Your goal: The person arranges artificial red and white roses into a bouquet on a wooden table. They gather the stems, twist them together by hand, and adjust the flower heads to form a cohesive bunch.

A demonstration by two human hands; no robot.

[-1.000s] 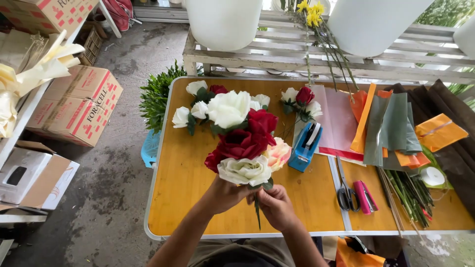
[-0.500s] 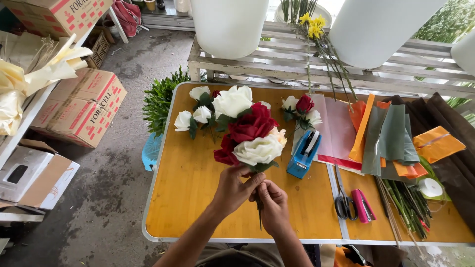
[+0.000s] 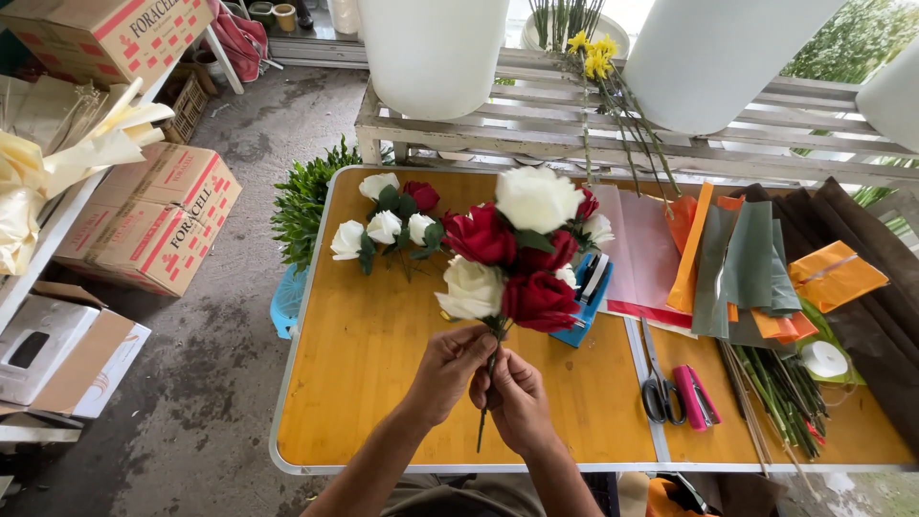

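Head view, looking down on a wooden table [image 3: 383, 383]. A bunch of roses [image 3: 522, 254], red and white, is held upright above the table's middle, its stems gathered low. The left hand [image 3: 450, 369] is closed around the stems just under the blooms, fingers curled tight. The right hand [image 3: 517, 397] is wrapped around the stems just below it, the two hands touching; a stem end is seen poking out beneath. More loose roses [image 3: 388, 225], mostly white with one red, are laid on the table's far left part. A blue stapler [image 3: 586, 297] is partly hidden behind the bunch. Scissors [image 3: 656, 388] and a pink tool [image 3: 694, 397] are set side by side to the right. Sheets of wrapping paper [image 3: 747, 263] in pink, orange and grey-green are spread at the right end, with cut green stems [image 3: 780, 388] near them.
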